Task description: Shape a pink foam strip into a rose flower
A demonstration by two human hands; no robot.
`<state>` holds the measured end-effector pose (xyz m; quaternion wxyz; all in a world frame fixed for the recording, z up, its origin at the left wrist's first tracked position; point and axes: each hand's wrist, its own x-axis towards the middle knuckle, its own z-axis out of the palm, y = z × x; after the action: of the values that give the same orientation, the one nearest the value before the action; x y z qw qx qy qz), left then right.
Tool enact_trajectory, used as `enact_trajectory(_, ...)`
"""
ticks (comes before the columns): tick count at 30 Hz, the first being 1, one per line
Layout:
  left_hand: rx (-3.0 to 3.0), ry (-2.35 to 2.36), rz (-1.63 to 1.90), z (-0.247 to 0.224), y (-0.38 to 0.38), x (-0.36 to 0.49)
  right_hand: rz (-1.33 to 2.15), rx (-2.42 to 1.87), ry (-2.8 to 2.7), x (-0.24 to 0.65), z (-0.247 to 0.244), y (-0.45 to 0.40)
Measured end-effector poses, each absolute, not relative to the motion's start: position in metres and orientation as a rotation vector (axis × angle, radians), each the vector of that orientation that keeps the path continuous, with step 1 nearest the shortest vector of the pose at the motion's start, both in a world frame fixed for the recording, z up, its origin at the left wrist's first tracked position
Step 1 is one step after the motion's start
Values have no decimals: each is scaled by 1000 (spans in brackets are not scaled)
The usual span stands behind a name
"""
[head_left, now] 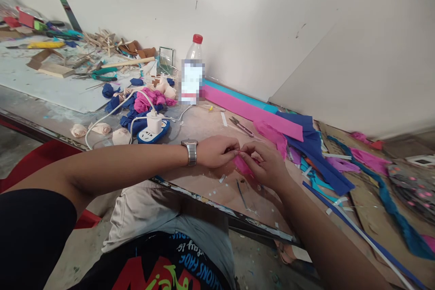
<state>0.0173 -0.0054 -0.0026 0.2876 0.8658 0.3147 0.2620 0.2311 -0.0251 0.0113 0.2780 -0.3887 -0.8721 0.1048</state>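
Both of my hands meet over the table, pinching a small piece of pink crepe paper (242, 164) between their fingertips. My left hand (215, 150), with a metal watch on the wrist, is closed on the paper's upper left end. From the right, my right hand (267, 163) grips the same piece with thumb and forefinger; its other fingers are curled. The paper hangs slightly below the fingers, and part of it is hidden by my right hand. Just beyond my hands lie thread snips (242, 126) and a crumpled pink paper sheet (272, 136).
A blue-and-white power strip (151, 131) with a plugged-in charger sits left, near rolled paper flowers (149, 99). A red-capped bottle (194, 54) stands by the wall. Folded pink paper (251, 111) and dark blue paper (316, 158) lie right. Wood sticks (107, 44) are piled far left.
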Motion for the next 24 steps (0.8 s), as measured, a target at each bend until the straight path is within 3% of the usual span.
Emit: enact_trajectory(24,2235,847,873,-2,-4,17,219,-1078,-2299,229,13,-26)
